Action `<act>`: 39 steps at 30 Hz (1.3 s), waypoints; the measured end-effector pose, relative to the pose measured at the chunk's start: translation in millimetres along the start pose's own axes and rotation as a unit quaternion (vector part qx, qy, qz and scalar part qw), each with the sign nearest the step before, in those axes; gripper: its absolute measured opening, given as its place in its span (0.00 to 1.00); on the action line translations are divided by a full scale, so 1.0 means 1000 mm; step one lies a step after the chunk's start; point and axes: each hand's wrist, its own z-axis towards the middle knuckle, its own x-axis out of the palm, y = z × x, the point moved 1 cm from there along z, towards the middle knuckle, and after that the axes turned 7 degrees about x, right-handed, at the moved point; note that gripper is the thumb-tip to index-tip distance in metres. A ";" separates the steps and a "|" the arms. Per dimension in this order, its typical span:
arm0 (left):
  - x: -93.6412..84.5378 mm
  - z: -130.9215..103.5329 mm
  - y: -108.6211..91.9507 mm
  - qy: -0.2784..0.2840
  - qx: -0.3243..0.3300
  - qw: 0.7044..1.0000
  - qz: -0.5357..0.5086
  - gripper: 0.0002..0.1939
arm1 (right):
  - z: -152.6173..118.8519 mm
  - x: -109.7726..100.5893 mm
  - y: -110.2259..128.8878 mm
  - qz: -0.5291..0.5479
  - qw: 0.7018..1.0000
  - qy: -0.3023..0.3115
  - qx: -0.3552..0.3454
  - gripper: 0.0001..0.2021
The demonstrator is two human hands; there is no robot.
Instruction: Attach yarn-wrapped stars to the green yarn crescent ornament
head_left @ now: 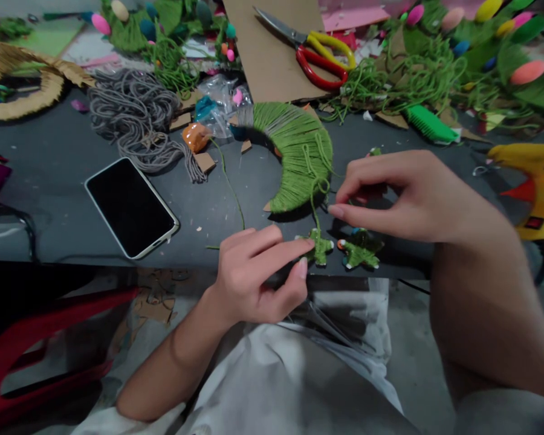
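Observation:
At the table's front edge my left hand (pixel 265 275) has its index finger on a small green yarn-wrapped star (pixel 321 248), the thumb just below and apart from the index. My right hand (pixel 390 196) is up and to the right of that star, thumb and index drawn near each other; a thin strand seems to pass by its fingertips, too fine to make out. A second green star (pixel 361 252) lies below my right hand. Behind both hands rests a crescent wrapped in green yarn (pixel 299 163), with loose green loops on its right side.
A phone (pixel 132 207) and grey yarn (pixel 133 115) lie at left. Scissors (pixel 306 48) rest on cardboard (pixel 274 60) at the back. A yellow glue gun (pixel 537 187) with a lit red light stands right. Green yarn scraps (pixel 417 72) and a green brush (pixel 430 124) are back right.

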 end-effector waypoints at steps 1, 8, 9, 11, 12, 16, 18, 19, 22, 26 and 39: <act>0.000 0.000 0.000 -0.003 0.003 1.000 -0.001 0.10 | -0.002 -0.003 0.000 0.018 0.999 0.034 -0.019 0.06; 0.000 -0.002 0.000 -0.012 -0.001 1.000 -0.015 0.10 | -0.009 -0.012 0.002 0.054 0.978 0.198 -0.042 0.11; 0.000 -0.002 0.001 -0.011 -0.002 1.000 -0.015 0.10 | -0.009 -0.012 0.002 0.052 0.977 0.205 -0.041 0.12; 0.001 -0.003 0.001 -0.007 -0.003 1.000 -0.013 0.11 | -0.008 -0.010 0.002 0.046 0.976 0.211 -0.043 0.13; 0.001 -0.003 0.001 -0.005 -0.003 1.000 -0.013 0.11 | -0.008 -0.009 0.002 0.044 0.975 0.213 -0.045 0.13; 0.001 -0.003 0.001 0.000 0.001 1.000 -0.011 0.11 | -0.009 -0.007 0.002 0.027 0.973 0.228 -0.040 0.14; 0.001 -0.003 0.001 -0.003 0.003 1.000 -0.012 0.11 | -0.009 -0.006 0.002 0.020 0.972 0.232 -0.032 0.14; 0.001 -0.003 0.001 -0.004 0.004 1.000 -0.012 0.11 | -0.009 -0.005 0.001 0.019 0.972 0.231 -0.029 0.14; 0.002 -0.003 0.002 -0.004 0.004 1.000 -0.012 0.11 | -0.009 -0.003 -0.001 0.021 0.973 0.226 -0.027 0.15; 0.002 -0.004 0.002 -0.002 0.004 1.000 -0.012 0.11 | -0.009 -0.003 -0.002 0.015 0.974 0.224 -0.041 0.16; 0.002 -0.003 0.001 -0.001 0.006 1.000 -0.008 0.11 | -0.009 -0.006 -0.005 0.018 0.981 0.190 -0.020 0.17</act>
